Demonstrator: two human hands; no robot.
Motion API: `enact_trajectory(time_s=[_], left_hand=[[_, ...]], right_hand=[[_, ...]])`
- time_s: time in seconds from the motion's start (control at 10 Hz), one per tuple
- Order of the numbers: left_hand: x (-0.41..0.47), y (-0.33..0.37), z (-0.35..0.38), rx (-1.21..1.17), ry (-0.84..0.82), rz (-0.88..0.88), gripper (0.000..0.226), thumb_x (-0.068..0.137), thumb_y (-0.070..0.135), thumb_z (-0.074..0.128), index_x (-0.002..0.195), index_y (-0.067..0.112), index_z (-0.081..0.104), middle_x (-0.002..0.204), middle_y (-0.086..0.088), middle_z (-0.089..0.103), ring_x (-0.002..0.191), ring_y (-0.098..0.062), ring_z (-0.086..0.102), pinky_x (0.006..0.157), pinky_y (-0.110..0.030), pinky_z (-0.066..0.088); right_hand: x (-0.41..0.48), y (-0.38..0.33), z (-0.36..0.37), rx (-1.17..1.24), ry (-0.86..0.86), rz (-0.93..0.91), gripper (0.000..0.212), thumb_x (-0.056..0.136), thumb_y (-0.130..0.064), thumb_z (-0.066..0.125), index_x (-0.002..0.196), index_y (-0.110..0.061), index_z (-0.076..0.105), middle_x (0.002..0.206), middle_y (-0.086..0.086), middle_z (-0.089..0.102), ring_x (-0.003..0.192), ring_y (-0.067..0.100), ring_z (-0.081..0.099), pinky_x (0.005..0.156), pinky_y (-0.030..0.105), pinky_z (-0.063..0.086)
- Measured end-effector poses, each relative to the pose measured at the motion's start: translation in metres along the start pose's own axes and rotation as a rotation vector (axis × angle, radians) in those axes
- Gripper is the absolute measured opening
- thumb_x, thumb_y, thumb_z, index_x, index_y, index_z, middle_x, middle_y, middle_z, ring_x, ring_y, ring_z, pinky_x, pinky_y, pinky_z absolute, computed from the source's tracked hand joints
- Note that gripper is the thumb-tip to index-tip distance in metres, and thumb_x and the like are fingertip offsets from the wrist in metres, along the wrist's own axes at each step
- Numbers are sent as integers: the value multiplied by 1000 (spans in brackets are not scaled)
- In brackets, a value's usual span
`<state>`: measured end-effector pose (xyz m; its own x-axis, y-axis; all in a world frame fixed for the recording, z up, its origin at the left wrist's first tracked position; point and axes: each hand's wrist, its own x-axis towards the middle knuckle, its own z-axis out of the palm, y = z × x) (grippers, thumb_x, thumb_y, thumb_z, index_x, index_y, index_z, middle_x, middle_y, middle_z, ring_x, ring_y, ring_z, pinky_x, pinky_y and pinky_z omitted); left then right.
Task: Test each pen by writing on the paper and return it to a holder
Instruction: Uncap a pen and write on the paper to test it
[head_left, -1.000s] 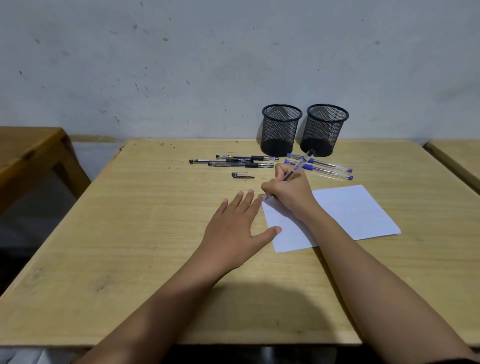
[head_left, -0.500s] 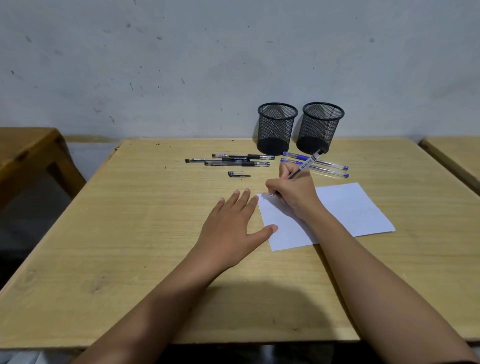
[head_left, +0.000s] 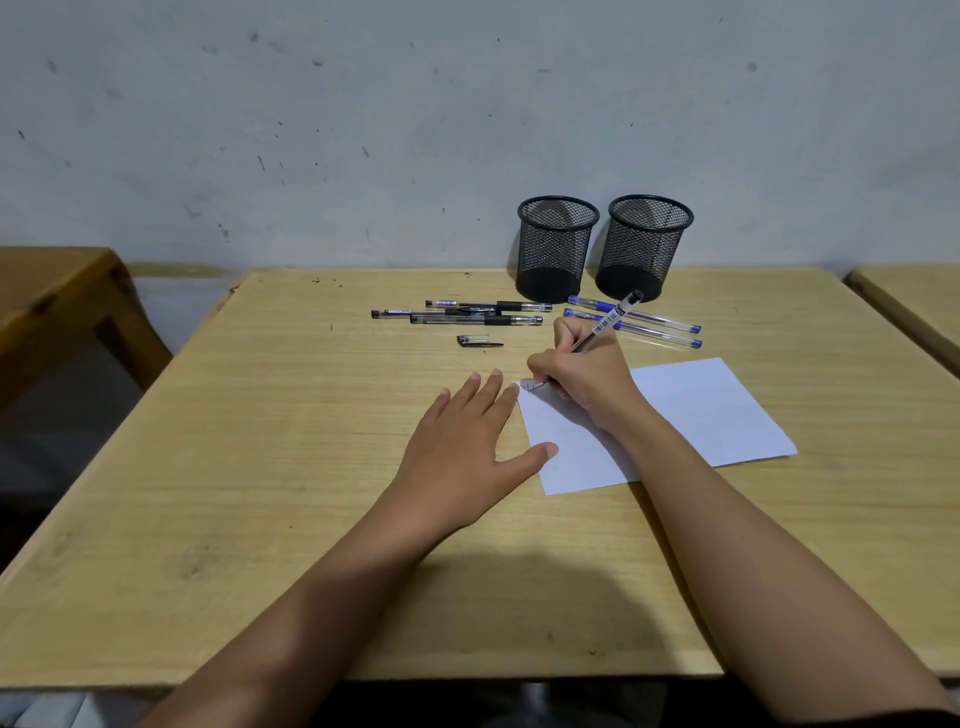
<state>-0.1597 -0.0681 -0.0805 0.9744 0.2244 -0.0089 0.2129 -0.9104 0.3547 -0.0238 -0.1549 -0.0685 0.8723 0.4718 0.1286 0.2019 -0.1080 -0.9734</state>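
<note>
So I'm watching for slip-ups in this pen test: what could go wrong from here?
The right hand writes at the far left corner of the white paper sheet, so a stroke could run onto the wooden table. The left hand only touches the sheet's edge; it might slide. The loose black pen cap lies apart and could be forgotten.

There is one camera, worn on the person's head, looking forward and down from above the near edge of the wooden table (head_left: 260, 467). It sits close – both bare forearms reach in from the bottom. The wide lens takes in the whole tabletop, the grey wall (head_left: 363, 130) behind it, and bits of other tables at both sides.
</note>
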Motion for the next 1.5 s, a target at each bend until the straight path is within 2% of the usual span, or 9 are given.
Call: enact_trajectory(time_s=[0.4, 0.6, 0.9, 1.0, 1.1, 1.2, 1.3, 1.4, 1.5], left_hand=[[-1, 1, -1, -5, 3, 2, 74, 87, 66, 31, 149, 30, 11, 158, 10, 1, 146, -8, -3, 119, -34, -1], [-1, 1, -2, -6, 1, 1, 74, 88, 65, 32, 149, 30, 11, 158, 10, 1, 145, -8, -4, 119, -34, -1], [2, -1, 0, -15, 15, 8, 74, 87, 66, 32, 149, 29, 12, 158, 10, 2, 145, -8, -3, 119, -33, -2], [1, -1, -1, -17, 20, 11, 74, 87, 66, 33, 149, 29, 13, 158, 10, 3, 146, -9, -2, 118, -33, -1], [1, 0, -4, -20, 20, 9, 74, 87, 66, 35, 148, 30, 14, 158, 9, 4, 146, -9, -1, 118, -33, 0], [2, 2, -8, -2, 7, 6, 75, 86, 67, 37, 148, 29, 17, 158, 8, 7, 145, -11, 3, 117, -34, 4], [5, 0, -16, 21, -20, 22, 75, 85, 66, 41, 147, 29, 20, 158, 7, 12, 144, -13, 9, 115, -36, 10], [7, -3, -24, -2, -39, 52, 73, 84, 65, 44, 145, 28, 27, 154, 7, 21, 141, -13, 17, 112, -37, 18], [20, -10, -38, -237, 43, 61, 62, 87, 54, 49, 138, 20, 40, 141, 7, 40, 130, -12, 33, 103, -26, 29]], right_hand=[[-1, -1, -1, -30, 9, 0, 39, 66, 10, 62, 51, -10, 33, 54, 8, 32, 51, 18, 35, 48, 25, 32], [-2, -1, -1, -7, 77, -1, 32, 62, 7, 61, 57, -10, 36, 64, 12, 28, 61, 23, 27, 55, 28, 27], [-1, -1, -1, -61, 50, 10, 31, 64, 9, 63, 57, -8, 37, 62, 11, 28, 60, 23, 30, 53, 27, 27], [-1, -3, -2, -5, 73, 22, 32, 65, 11, 62, 56, -8, 37, 61, 12, 29, 59, 22, 33, 51, 23, 32], [-2, -6, -7, 218, 141, 64, 38, 68, 14, 62, 53, -10, 36, 48, 5, 39, 43, 12, 39, 49, 15, 39], [-6, -16, -17, 478, 99, 52, 20, 73, 12, 67, 74, -2, 52, 65, 16, 55, 45, 10, 52, 46, 15, 46], [-2, -20, -26, 557, 101, 86, 10, 75, 6, 70, 77, -2, 64, 67, 6, 68, 59, 10, 66, 58, 15, 54], [3, -25, -32, 645, 97, 100, 10, 77, 8, 67, 79, -1, 66, 68, 5, 71, 65, 13, 69, 60, 15, 55], [7, -31, -44, 657, 119, 87, 12, 76, 10, 66, 76, -2, 62, 66, 7, 70, 62, 14, 69, 61, 15, 55]])
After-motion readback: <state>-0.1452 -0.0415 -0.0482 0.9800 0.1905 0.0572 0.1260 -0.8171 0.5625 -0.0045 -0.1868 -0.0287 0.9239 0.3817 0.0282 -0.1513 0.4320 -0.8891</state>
